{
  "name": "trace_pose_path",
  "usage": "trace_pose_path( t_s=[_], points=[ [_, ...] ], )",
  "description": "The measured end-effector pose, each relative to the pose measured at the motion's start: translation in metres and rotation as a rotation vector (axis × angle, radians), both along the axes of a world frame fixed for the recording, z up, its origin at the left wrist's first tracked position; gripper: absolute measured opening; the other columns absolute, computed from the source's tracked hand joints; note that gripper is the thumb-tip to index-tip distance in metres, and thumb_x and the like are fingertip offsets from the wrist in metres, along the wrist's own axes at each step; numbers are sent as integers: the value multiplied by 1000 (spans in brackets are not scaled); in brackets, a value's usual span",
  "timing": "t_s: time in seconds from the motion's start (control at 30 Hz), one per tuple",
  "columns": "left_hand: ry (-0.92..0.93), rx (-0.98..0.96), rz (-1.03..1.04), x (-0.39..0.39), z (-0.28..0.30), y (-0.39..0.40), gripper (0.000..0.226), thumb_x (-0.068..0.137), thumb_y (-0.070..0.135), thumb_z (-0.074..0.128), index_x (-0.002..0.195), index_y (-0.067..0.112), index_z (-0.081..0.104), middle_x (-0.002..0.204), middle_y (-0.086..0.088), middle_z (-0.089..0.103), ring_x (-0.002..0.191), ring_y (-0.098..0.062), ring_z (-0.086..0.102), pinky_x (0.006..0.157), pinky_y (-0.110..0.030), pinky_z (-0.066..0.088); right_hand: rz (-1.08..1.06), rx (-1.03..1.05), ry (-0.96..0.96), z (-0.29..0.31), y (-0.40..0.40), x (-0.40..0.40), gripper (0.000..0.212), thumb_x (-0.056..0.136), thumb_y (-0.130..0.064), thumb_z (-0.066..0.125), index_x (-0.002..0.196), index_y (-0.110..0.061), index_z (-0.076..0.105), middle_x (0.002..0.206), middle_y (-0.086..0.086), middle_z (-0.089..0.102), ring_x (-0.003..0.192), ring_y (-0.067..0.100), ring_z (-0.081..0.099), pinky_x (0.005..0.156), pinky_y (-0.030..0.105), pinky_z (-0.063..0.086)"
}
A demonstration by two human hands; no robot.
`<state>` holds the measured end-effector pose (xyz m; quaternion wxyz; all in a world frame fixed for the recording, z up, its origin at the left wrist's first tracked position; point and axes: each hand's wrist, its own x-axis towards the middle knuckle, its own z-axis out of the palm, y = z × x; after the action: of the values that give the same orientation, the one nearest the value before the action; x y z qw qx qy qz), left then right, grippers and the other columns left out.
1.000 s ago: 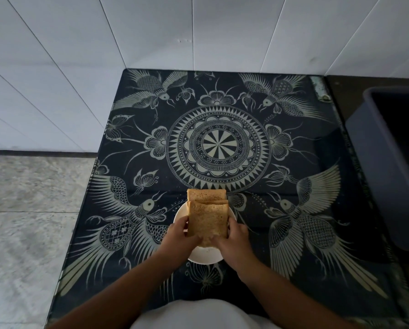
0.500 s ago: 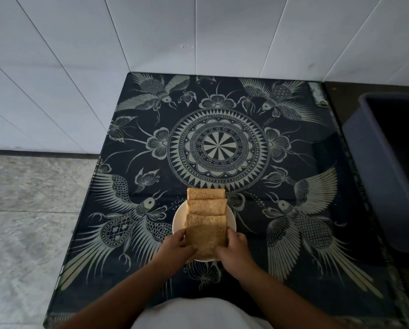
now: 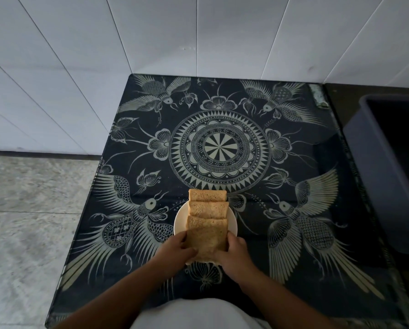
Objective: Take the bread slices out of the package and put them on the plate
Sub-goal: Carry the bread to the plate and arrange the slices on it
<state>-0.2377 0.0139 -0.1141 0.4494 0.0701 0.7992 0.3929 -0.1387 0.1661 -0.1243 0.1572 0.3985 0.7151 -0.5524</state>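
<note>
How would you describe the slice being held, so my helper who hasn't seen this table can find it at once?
On the dark patterned table, look near the front edge for the small white plate with a fanned row of bread slices. The held slice is the nearest one, overhanging the plate's near rim; it alone is gripped by the left hand and right hand.

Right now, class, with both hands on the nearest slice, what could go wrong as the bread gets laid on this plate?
1. The far slice already overhangs the plate rim; nudging the row back could push it onto the table.
2. The nearest slice also sticks out past the near rim, so it may tip off once the left hand and right hand let go.
3. Squeezing could dent the bread.
</note>
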Motion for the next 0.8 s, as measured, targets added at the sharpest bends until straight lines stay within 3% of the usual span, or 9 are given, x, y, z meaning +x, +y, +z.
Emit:
trace_pose_path(
  t_s=[0.07,0.2,0.23,0.33,0.43,0.47,0.6,0.7,0.8],
  points=[
    [14,-12,-21,0,1,0,32,86,14,64,118,20,62,99,3,72,85,-8,70,72,-24,56,18,16,5,-1,0,2,70,80,-36,76,139,-17,44,136,6,34,116,17,47,98,36,48],
    [15,1,-34,2,-3,1,24,88,8,64,107,23,61,89,10,67,69,12,65,54,-3,46,61,61,-31,-1,1,4,68,84,-36,73,141,-15,42,139,8,33,113,14,44,99,32,43],
    [16,-1,-32,2,-3,1,24,88,8,64,108,21,61,90,8,68,71,9,66,57,-6,49,62,63,-36,0,1,4,70,83,-36,73,142,-14,41,140,9,33,116,16,44,101,35,43],
    [35,7,53,-1,2,3,28,86,7,65,113,12,59,104,-7,68,93,-16,69,81,-38,60,24,64,-22,3,1,-1,75,80,-32,75,144,-17,38,137,7,39,123,23,47,102,43,47],
    [48,77,125,-6,3,7,33,88,8,66,111,26,50,100,5,63,84,4,68,65,-18,58,-68,-6,66,7,4,-10,66,79,-18,72,139,-26,44,123,-2,57,111,17,59,92,42,55],
    [31,100,133,-7,5,9,37,89,8,66,116,28,50,102,7,63,84,6,67,66,-18,58,-91,-41,86,9,4,-13,64,81,-15,70,138,-29,45,119,-5,62,107,14,61,88,39,56],
    [-60,126,98,-10,8,15,49,85,16,64,131,18,49,115,-8,69,104,-25,68,95,-51,54,-122,-124,115,14,3,-19,69,87,-12,68,146,-32,38,116,-3,67,103,14,65,86,36,57],
    [-98,162,119,-10,4,16,53,79,19,65,130,18,51,113,-9,70,104,-27,69,96,-54,54,-122,-146,98,14,4,-20,72,89,-14,69,149,-32,34,120,0,67,106,17,65,90,39,57],
    [-107,181,91,-10,5,15,59,73,27,68,130,21,50,107,-1,73,100,-19,70,94,-45,56,-99,-177,101,13,7,-19,69,90,-15,68,148,-34,35,117,-5,68,102,10,66,78,26,57]
  ],
)
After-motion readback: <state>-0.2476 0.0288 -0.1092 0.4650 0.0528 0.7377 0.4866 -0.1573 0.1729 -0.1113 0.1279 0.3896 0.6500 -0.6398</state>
